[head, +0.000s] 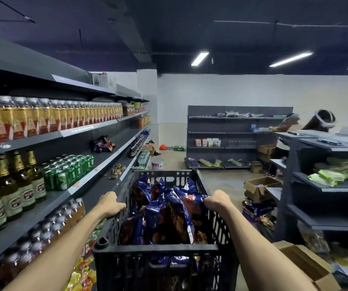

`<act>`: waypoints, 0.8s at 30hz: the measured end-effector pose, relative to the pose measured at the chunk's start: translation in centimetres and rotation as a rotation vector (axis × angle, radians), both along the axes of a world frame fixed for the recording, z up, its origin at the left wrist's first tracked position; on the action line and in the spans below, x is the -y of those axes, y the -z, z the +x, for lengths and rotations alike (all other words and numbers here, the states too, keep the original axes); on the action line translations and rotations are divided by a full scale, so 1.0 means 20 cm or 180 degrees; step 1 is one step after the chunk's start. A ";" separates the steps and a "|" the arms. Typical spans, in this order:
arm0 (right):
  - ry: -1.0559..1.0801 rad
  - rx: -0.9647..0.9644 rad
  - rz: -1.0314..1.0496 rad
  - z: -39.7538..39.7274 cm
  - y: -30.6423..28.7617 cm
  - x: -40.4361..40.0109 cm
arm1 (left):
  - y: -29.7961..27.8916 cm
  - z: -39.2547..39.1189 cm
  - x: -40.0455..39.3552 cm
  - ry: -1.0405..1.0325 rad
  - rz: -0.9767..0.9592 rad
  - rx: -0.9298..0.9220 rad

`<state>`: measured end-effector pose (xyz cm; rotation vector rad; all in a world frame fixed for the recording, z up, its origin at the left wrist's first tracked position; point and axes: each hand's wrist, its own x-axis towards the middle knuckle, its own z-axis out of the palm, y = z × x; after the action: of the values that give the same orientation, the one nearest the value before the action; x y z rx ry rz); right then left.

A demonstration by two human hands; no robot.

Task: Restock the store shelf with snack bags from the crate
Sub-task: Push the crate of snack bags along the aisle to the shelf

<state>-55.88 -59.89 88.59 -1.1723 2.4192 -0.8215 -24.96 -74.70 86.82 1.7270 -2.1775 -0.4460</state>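
A black slatted plastic crate (164,263) fills the near foreground, held out in front of the person between two bare forearms. The left hand (111,203) grips the crate's left rim, fingers curled over the top edge. The right hand (217,201) grips the right rim in the same way, knuckles up and fingers wrapped down over the edge. Inside the crate lie dark blue snack bags (169,208), piled loosely and leaning against each other, some poking above the rim.

Just left of the crate runs a long grey store shelf unit (49,208). Its lower tier holds clear capped bottles (49,225), and below them lie yellow and red packets (82,274). One tier up stand brown beer bottles (11,185) beside green cans (68,171). Above those is a row of bottles with yellow and red labels (49,118). Farther along the middle tier sit a few dark blue snack bags (102,143), with bare shelf around them.

On the right, a cardboard box (307,265) stands near the crate, next to a dark rack carrying green packages (333,173). Open cartons (259,187) sit on the floor beyond. At the far wall stands a sparsely stocked grey shelf (230,137), and a person wearing a white headset (322,120) bends behind the right rack.
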 end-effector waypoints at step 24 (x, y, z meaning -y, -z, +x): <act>0.0205 -0.0027 0.0028 -0.70 0.06 2.07 | 0.07 -0.75 2.13 0.0190 0.0139 -0.0032</act>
<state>-69.85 -101.27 87.37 -1.1017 2.4766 -0.8257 -40.00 -117.39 85.45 1.6817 -2.2329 -0.5198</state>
